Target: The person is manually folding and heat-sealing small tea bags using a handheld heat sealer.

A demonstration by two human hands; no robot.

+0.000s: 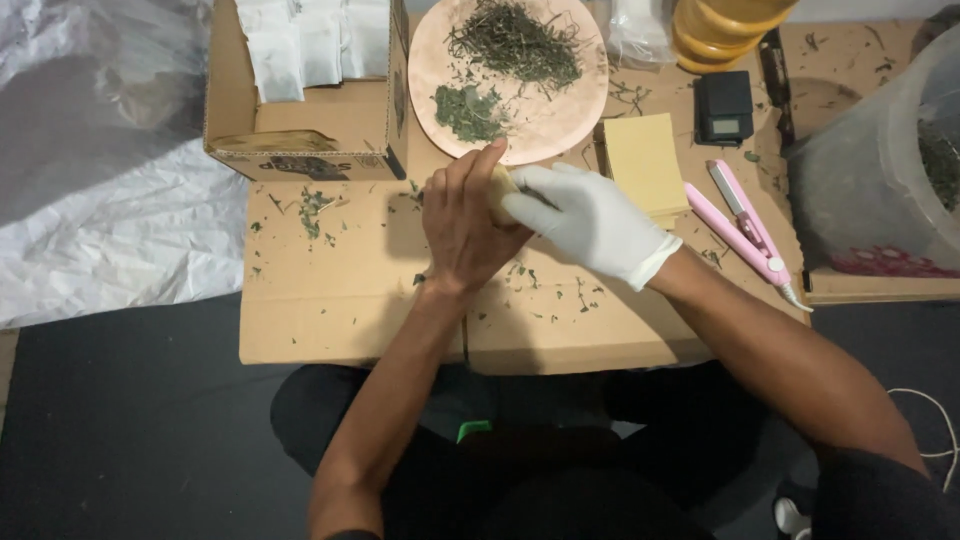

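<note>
My left hand [462,225] bare, right hand [590,222] gloved, both clamped on small tan pouch [503,187] above cardboard bench [340,300]. Seems filling step under way. Dried herbs wait on pink plate [560,125]; next pinch wants pouch mouth held open.

At the upper left of the frame stands my open brown box [330,125], its front flap dark-printed, with white sachets [305,40] packed inside. Between my bare left hand [465,225] and gloved right hand [590,225] I hold a small pale yellow pouch [503,192], mostly hidden. Just right of them lies a stack of tan envelopes [643,160]. Upper right of centre, a small black scale [724,107] shows a grey screen. A clear bag [637,35] sits at the top edge.
</note>
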